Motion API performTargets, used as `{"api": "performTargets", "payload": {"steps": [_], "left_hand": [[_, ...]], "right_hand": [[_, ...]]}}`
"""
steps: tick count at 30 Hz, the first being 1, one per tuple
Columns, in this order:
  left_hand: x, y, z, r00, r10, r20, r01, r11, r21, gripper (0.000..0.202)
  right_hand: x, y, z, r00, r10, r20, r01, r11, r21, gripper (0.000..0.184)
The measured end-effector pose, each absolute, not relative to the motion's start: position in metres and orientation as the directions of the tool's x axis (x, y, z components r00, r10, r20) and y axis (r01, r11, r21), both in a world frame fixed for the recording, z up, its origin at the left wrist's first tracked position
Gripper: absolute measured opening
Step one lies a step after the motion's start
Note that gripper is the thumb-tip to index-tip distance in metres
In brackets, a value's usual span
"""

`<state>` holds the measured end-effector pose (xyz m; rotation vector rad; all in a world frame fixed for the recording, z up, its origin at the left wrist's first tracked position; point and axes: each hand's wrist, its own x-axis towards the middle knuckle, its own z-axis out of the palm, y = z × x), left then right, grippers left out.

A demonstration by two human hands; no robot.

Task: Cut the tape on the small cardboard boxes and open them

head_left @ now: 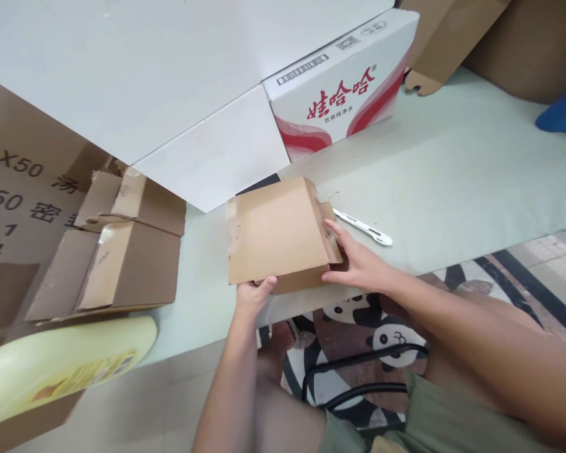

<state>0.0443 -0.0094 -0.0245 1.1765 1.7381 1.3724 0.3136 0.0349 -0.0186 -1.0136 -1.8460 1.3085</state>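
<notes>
A small brown cardboard box [276, 229] lies near the front edge of the pale green surface [453, 176], flaps closed, with torn tape on its left and right edges. My left hand [253, 293] grips its near bottom edge, thumb on top. On the box's right side my right hand [356, 258] has its fingers curled around the torn flap. A white utility knife [364, 228] lies just right of the box, untouched.
A white carton with red lettering [344, 88] stands behind, beside large white boards [170, 82]. Opened brown boxes [122, 251] sit at left, with a pale yellow bottle [61, 365] below them. More cardboard [453, 38] is at the far right. A panda-print mat [382, 327] lies underneath.
</notes>
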Motion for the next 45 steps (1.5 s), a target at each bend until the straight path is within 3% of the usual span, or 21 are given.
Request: {"api": "performTargets", "payload": {"steps": [7,11,17,20,23,25,32,34,36,39,45], "left_hand": [[0.040,-0.003,-0.021,-0.427,0.887,0.177,0.352,-0.017,0.936,0.082],[0.039,-0.004,-0.023,-0.536,0.767,0.354,0.387,-0.150,0.910,0.086],[0.035,-0.002,-0.020,-0.530,0.725,0.440,0.455,-0.194,0.869,0.091],[0.029,-0.002,-0.017,-0.480,0.786,0.388,0.465,-0.148,0.873,0.092],[0.027,-0.006,-0.016,-0.287,0.935,0.208,0.459,-0.056,0.887,0.084],[0.029,-0.009,-0.015,-0.216,0.969,0.117,0.466,-0.003,0.885,0.073],[0.034,-0.002,0.001,-0.478,0.877,0.049,0.442,0.191,0.877,0.048],[0.033,0.000,0.004,-0.496,0.867,0.039,0.335,0.149,0.930,0.047],[0.033,0.000,0.005,-0.515,0.857,0.000,0.114,0.068,0.991,0.049],[0.033,-0.003,0.004,-0.483,0.868,-0.116,-0.161,0.042,0.986,0.038],[0.025,-0.007,0.004,-0.370,0.925,-0.086,-0.137,0.037,0.990,0.034]], "right_hand": [[0.312,0.036,-0.012,-0.367,0.925,0.096,0.083,0.136,-0.987,0.080],[0.310,0.037,-0.014,-0.277,0.960,0.047,0.033,0.059,-0.998,0.081],[0.305,0.035,-0.013,-0.264,0.959,0.106,-0.004,0.109,-0.994,0.066],[0.306,0.034,-0.011,-0.229,0.965,0.125,0.040,0.138,-0.990,0.059],[0.309,0.036,-0.010,-0.176,0.977,0.120,0.083,0.136,-0.987,0.057],[0.311,0.037,-0.011,-0.150,0.983,0.103,0.090,0.117,-0.989,0.060],[0.310,0.038,-0.014,-0.159,0.987,0.036,0.088,0.051,-0.995,0.063],[0.310,0.039,-0.015,-0.136,0.988,0.068,0.147,0.088,-0.985,0.057],[0.312,0.040,-0.015,-0.113,0.989,0.093,0.206,0.115,-0.972,0.053],[0.314,0.042,-0.017,-0.117,0.990,0.084,0.247,0.110,-0.963,0.051],[0.317,0.042,-0.017,-0.211,0.974,0.078,0.147,0.111,-0.983,0.055]]}}
